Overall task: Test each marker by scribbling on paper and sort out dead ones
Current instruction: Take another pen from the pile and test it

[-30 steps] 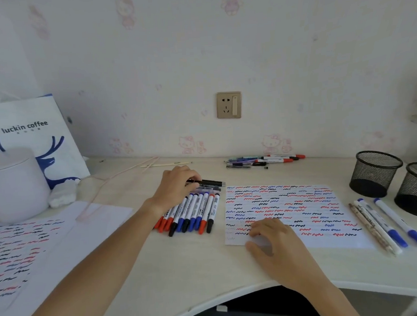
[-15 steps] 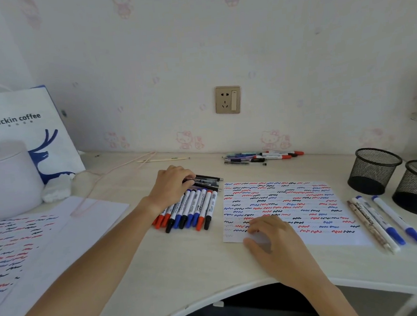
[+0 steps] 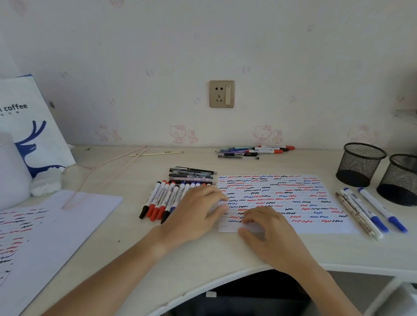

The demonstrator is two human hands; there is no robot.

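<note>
Both hands empty, left hand (image 3: 194, 216) fingers flat across marker row (image 3: 167, 197), right hand (image 3: 266, 230) fingers loosely pinning paper (image 3: 279, 197); could scatter untested markers.

2 mesh cups (image 3: 361, 164) | 2 scribbled sheets (image 3: 279, 197) | 2 hands (image 3: 196, 215)

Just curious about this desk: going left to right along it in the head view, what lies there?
White pot → scribbled sheet → marker row → test paper → three pens → two mesh cups.
</note>
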